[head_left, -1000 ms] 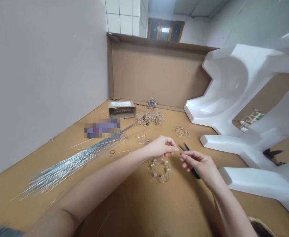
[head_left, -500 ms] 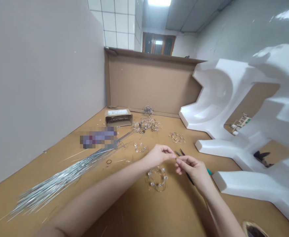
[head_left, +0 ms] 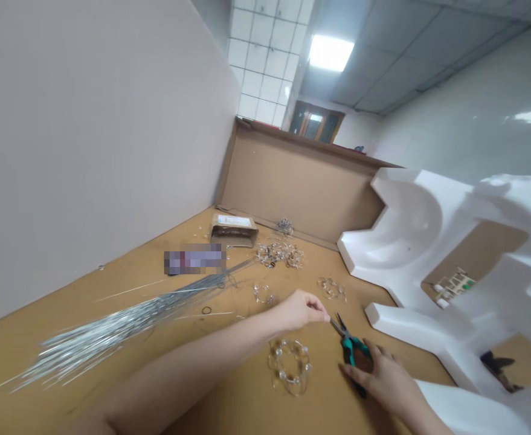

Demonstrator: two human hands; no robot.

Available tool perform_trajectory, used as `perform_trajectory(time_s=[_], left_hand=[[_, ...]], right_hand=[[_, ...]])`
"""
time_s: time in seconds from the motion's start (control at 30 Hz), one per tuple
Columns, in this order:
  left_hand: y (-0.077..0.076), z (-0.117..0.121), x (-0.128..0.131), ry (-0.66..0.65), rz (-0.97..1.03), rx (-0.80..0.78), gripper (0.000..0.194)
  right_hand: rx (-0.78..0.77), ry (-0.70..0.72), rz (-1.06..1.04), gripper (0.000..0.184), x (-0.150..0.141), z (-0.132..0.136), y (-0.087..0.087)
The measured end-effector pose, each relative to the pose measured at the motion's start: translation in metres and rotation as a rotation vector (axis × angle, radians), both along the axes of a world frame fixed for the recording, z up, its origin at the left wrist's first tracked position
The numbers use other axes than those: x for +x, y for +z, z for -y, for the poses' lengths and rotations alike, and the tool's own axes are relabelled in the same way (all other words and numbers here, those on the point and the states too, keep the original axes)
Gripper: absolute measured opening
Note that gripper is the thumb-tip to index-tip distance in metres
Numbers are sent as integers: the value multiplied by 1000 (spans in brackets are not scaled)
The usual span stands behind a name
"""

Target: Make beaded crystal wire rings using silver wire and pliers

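Head view of two bare hands above a brown tabletop [head_left: 319, 417]. The left hand [head_left: 299, 311] is drawn narrow, thumb and finger pinched together; whether a small piece lies between them cannot be told. The right hand [head_left: 389, 377] is spread wide across the green-and-black handles of slim-nosed metal pliers [head_left: 347, 345], its thumb along the near handle; how firmly it bears on them cannot be seen. The pliers rest at right of centre, their jaws parted in a V and aimed toward the far side, the left tip close by the pinched fingertips; contact is uncertain.

Near the centre, left of the pliers, lies a round silver wire loop set with clear beads [head_left: 282, 375]. A smaller beaded wire piece [head_left: 264, 295] lies farther off, and a tangled heap of wire and clear beads [head_left: 278, 254] beyond it. At left, a long sheaf of straight silvery wires [head_left: 129, 326] fans toward the near edge.

Handling, as judged: a settled grip, thumb on one handle and fingers round the other, should give finer control of the tips; a still left pinch, with skin clear of the jaws, should lessen slipping and nipping.
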State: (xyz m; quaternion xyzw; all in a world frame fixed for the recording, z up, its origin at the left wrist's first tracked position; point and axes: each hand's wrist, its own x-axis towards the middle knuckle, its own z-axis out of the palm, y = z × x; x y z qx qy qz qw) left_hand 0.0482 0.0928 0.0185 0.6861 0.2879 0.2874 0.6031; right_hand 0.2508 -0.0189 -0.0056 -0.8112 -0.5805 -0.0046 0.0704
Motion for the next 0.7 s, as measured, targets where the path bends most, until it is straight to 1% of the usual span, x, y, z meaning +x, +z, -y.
perform_trajectory(time_s=[0.03, 0.1, 0.23, 0.3, 0.33, 0.4, 0.47, 0.5, 0.53, 0.57, 0.6, 0.63, 0.67, 0.7], left_hand=[[-1, -1, 0, -2, 0, 0, 29], [-2, -3, 0, -10, 4, -2, 29], [-2, -3, -1, -29, 13, -34, 26], [-2, -4, -2, -28, 23, -71, 27], [-2, -5, -2, -30, 31, -91, 28], [0, -7, -4, -47, 50, -127, 29], [2, -9, -7, -71, 67, -160, 29], [3, -10, -9, -82, 78, -181, 30], [5, -10, -10, -100, 92, -210, 30], [6, -11, -12, -126, 111, -244, 31], [8, -11, -13, -162, 133, -283, 31], [9, -11, -15, -206, 153, -324, 32], [9, -12, -16, -256, 166, -354, 32], [10, -12, -17, -298, 171, -379, 31]], right_hand=[[-41, 1, 33, 70, 0, 0, -5], [-86, 15, 85, 60, -3, -3, -11], [-155, 60, 226, 32, -10, -12, -6], [-158, 48, 263, 22, -7, -18, -3], [-154, 31, 242, 18, -5, -20, -2], [-135, 8, 118, 16, 4, -22, 0], [-79, 46, -16, 15, 14, -19, 4], [-22, 88, -39, 15, 19, -15, 7], [42, 147, -15, 17, 24, -10, 13], [129, 196, 70, 23, 28, -5, 19], [217, 287, 175, 30, 31, 1, 27], [278, 431, 286, 34, 34, 7, 36], [371, 542, 408, 38, 36, 11, 45], [420, 646, 529, 40, 36, 15, 55]])
